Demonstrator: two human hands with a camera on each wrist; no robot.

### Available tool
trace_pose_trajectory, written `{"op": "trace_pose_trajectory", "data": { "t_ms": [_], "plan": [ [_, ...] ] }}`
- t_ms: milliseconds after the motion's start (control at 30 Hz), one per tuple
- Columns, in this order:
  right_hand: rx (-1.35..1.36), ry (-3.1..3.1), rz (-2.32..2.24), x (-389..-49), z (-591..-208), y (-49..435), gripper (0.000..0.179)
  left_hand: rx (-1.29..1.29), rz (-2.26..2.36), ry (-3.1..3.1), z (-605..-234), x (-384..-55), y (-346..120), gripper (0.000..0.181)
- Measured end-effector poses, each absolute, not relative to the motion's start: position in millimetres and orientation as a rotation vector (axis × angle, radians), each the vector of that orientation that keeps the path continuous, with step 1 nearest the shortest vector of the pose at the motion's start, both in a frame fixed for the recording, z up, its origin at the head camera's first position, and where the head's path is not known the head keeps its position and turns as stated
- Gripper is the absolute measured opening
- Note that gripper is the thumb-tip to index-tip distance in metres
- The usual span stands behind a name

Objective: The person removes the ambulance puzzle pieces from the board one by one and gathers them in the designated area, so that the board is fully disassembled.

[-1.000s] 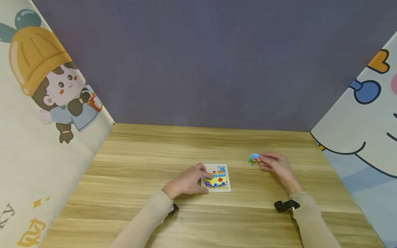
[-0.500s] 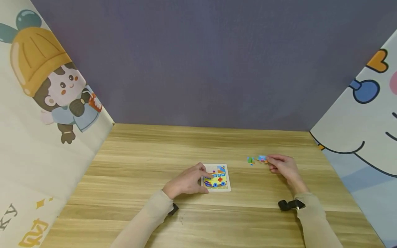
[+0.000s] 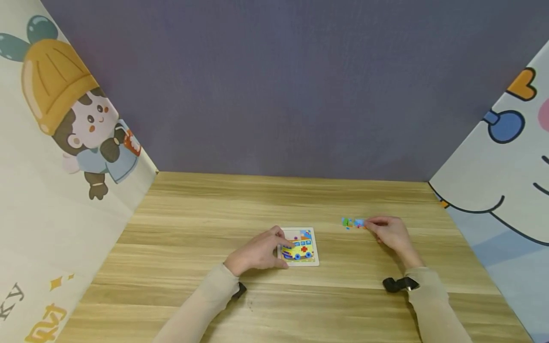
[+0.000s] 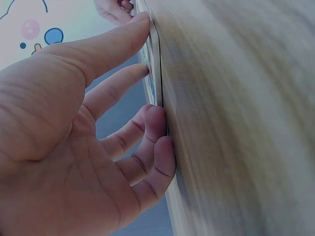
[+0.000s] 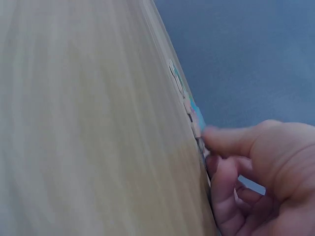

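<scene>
My left hand holds a small jigsaw puzzle board with a pale frame and a yellow ambulance picture. Its thumb lies at the front edge, one finger reaches over the picture, and the other fingers bend at the board's side in the left wrist view. To the right, my right hand pinches a blue puzzle piece between thumb and finger, low at the tabletop. In the right wrist view the thumb is right at this piece, and a pale blue sliver shows among the curled fingers.
Small loose puzzle pieces, green and blue, lie just left of the pinched one. The wooden table meets a dark wall at the back. Panels with cartoon prints stand on both sides.
My right hand moved right with the pinched piece, away from the green pieces, then slightly back left and nearer me. The left hand stays on the puzzle board.
</scene>
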State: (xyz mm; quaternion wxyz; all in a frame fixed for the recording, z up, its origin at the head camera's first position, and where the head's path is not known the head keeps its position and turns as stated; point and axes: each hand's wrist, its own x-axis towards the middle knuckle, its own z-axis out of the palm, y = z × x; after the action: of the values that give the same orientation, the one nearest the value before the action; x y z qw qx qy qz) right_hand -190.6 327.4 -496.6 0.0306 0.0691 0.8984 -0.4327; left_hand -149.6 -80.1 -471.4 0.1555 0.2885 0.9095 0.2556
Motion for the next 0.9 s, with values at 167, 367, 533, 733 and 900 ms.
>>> {"op": "trace_pose_trajectory", "data": {
  "t_ms": [167, 367, 533, 733, 900],
  "plan": [
    [0.199, 2.815, -1.236, -190.2, -498.0, 325.0, 0.043, 0.832, 0.727, 2.607, -471.7, -150.2, -79.6, 0.056],
    [0.189, 2.83, -1.233, -190.5, -501.2, 326.5, 0.045, 0.831, 0.736, 2.602, -471.6, -150.5, -79.3, 0.056],
    [0.186, 2.834, -1.237, -191.1, -503.2, 327.6, 0.046, 0.836, 0.737, 2.601, -473.0, -151.0, -79.3, 0.056],
    [0.187, 2.815, -1.253, -191.4, -504.6, 328.7, 0.047, 0.838, 0.739, 2.6, -474.3, -152.2, -78.7, 0.056],
    [0.185, 2.825, -1.258, -192.4, -505.1, 330.6, 0.049, 0.855, 0.736, 2.604, -475.0, -153.9, -78.1, 0.056]
  ]
}}
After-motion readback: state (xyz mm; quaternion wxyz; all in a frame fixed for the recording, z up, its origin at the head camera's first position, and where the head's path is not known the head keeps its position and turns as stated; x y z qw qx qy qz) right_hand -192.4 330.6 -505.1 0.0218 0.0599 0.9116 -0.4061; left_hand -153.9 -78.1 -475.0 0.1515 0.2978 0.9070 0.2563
